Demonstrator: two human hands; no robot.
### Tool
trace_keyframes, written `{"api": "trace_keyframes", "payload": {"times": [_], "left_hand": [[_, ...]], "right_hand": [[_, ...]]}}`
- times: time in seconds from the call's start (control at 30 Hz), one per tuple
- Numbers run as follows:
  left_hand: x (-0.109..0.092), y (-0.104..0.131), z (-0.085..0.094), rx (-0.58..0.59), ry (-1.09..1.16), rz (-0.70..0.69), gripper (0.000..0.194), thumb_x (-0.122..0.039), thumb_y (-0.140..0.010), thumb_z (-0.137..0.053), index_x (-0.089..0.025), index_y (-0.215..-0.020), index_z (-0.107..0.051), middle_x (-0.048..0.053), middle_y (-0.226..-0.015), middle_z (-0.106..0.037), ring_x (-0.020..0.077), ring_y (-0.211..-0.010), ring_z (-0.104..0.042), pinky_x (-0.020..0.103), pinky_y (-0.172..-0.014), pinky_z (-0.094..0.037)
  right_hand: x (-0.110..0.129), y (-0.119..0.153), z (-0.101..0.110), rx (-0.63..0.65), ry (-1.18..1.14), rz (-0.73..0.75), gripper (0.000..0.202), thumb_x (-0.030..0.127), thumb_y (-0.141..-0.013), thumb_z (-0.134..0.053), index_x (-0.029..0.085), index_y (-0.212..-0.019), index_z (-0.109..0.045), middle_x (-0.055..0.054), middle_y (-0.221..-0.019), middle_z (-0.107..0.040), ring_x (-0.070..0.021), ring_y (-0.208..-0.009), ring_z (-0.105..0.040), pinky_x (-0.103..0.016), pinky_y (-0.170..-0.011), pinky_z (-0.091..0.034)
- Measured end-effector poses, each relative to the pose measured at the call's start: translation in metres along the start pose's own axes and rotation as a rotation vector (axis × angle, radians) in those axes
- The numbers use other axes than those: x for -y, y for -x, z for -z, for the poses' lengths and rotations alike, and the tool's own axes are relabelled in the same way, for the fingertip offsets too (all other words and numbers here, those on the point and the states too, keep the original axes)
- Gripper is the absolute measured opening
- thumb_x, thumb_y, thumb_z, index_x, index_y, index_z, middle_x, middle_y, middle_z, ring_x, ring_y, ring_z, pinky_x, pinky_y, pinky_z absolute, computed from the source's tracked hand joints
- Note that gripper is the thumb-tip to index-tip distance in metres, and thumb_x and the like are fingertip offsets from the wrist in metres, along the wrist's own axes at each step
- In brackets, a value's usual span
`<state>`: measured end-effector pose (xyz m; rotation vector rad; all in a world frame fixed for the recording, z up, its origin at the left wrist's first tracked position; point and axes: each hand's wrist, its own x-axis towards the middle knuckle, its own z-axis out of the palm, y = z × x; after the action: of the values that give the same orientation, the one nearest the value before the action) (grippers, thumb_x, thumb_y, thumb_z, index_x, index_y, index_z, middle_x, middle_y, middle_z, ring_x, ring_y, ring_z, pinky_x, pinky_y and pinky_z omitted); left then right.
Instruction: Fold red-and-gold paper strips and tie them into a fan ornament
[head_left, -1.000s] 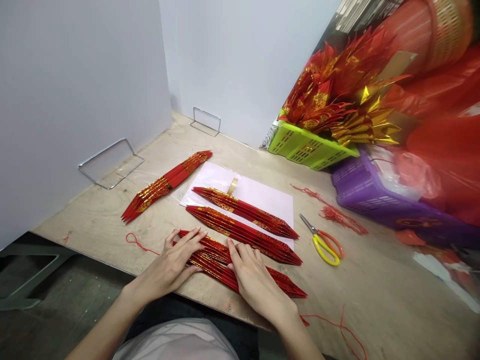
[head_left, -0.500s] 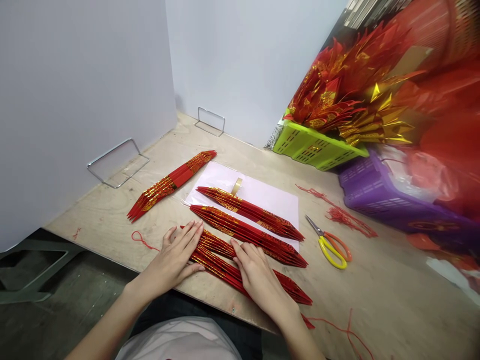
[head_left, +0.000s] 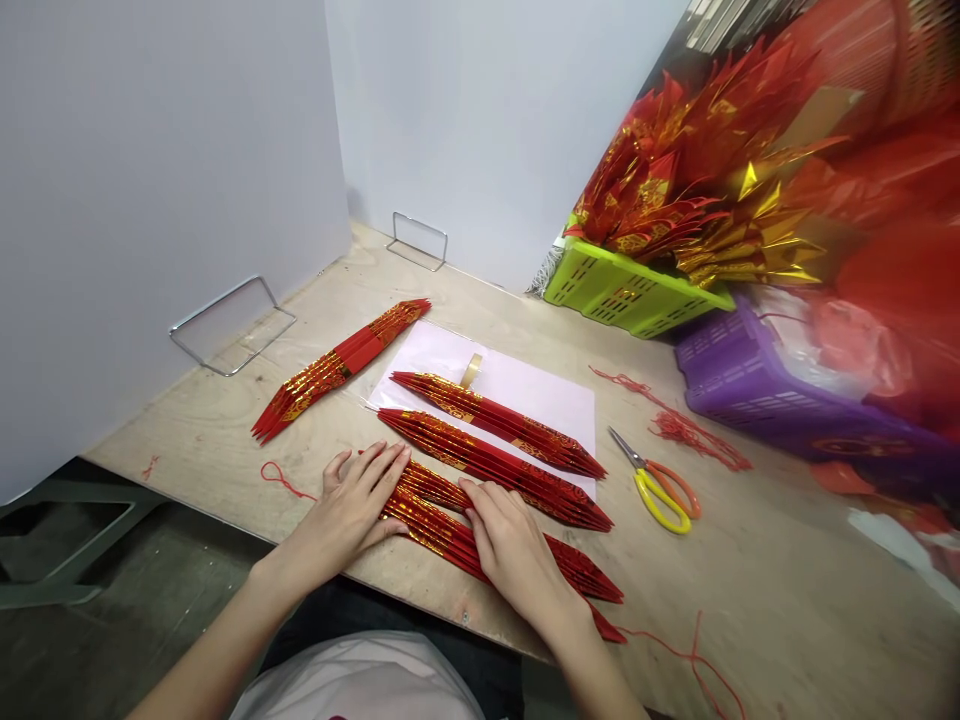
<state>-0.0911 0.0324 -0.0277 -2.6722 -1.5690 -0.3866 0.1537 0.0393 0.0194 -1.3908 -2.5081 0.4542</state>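
Observation:
Two pleated red-and-gold paper bundles lie side by side at the table's near edge. My left hand (head_left: 352,505) spans their left ends, fingers on the far side and thumb on the near side, squeezing them together. Farther right, my right hand (head_left: 514,545) is curved over both, its fingertips on the far bundle (head_left: 431,487). The pointed right end of the near bundle (head_left: 606,628) shows past my right wrist. Red thread trails from both ends: a loop (head_left: 281,480) at the left and a loose strand (head_left: 694,657) at the right. My palms hide parts of the bundles.
Two more pleated bundles (head_left: 495,468) lie beyond, partly on a white sheet (head_left: 540,390); another bundle (head_left: 341,365) sits far left. Scissors (head_left: 660,490) and red threads (head_left: 697,445) are to the right. Green (head_left: 622,295) and purple (head_left: 787,390) baskets stand behind.
The two bundles under my hands have come closer together, so the gap between them is narrower. My hands keep nearly the same places.

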Motion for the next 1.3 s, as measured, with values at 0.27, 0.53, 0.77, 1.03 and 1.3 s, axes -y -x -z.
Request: {"api": "trace_keyframes", "payload": {"times": [0.27, 0.53, 0.77, 1.03, 1.3], "left_hand": [[0.000, 0.000, 0.001, 0.045, 0.017, 0.009, 0.075, -0.056, -0.095, -0.035, -0.018, -0.154, -0.009, 0.016, -0.150, -0.041, 0.0324, -0.138, -0.035, 0.053, -0.110, -0.024], [0.000, -0.004, 0.008, 0.079, 0.080, 0.010, 0.075, -0.054, -0.096, -0.038, -0.020, -0.154, -0.005, 0.015, -0.154, -0.035, 0.0315, -0.140, -0.030, 0.052, -0.111, -0.020], [0.008, 0.000, 0.021, -0.022, 0.189, 0.060, 0.073, -0.053, -0.090, -0.052, -0.020, -0.149, -0.025, 0.018, -0.143, -0.045, 0.0308, -0.133, -0.039, 0.049, -0.108, -0.025], [-0.003, 0.004, 0.020, -0.222, 0.250, -0.035, 0.029, -0.029, -0.091, -0.059, -0.022, -0.120, -0.060, 0.011, -0.119, -0.060, 0.0253, -0.110, -0.054, 0.043, -0.096, -0.034], [-0.010, -0.002, 0.020, -0.263, 0.299, -0.033, 0.017, -0.029, -0.093, -0.057, -0.019, -0.105, -0.064, 0.008, -0.103, -0.066, 0.0222, -0.101, -0.057, 0.041, -0.092, -0.033]], "right_hand": [[0.005, -0.002, 0.012, 0.128, 0.038, 0.042, 0.027, 0.001, -0.088, -0.041, 0.019, -0.096, -0.060, -0.009, -0.116, -0.059, -0.0216, -0.092, -0.056, -0.035, -0.082, -0.047], [0.008, 0.007, 0.019, 0.202, 0.020, 0.058, 0.034, 0.031, -0.086, -0.066, 0.018, -0.116, -0.056, -0.015, -0.136, -0.049, -0.0299, -0.124, -0.045, -0.048, -0.102, -0.039], [0.006, 0.005, 0.014, 0.112, 0.055, 0.062, 0.019, 0.019, -0.093, -0.050, 0.018, -0.109, -0.060, -0.013, -0.126, -0.055, -0.0251, -0.110, -0.053, -0.044, -0.095, -0.045], [0.004, 0.007, 0.009, 0.070, 0.000, 0.043, 0.020, 0.019, -0.094, -0.048, 0.018, -0.109, -0.063, -0.013, -0.127, -0.055, -0.0258, -0.111, -0.053, -0.045, -0.094, -0.044], [0.006, 0.010, 0.005, 0.052, 0.010, 0.045, 0.026, 0.018, -0.095, -0.046, 0.016, -0.116, -0.061, -0.015, -0.129, -0.053, -0.0261, -0.113, -0.051, -0.045, -0.094, -0.044]]}}
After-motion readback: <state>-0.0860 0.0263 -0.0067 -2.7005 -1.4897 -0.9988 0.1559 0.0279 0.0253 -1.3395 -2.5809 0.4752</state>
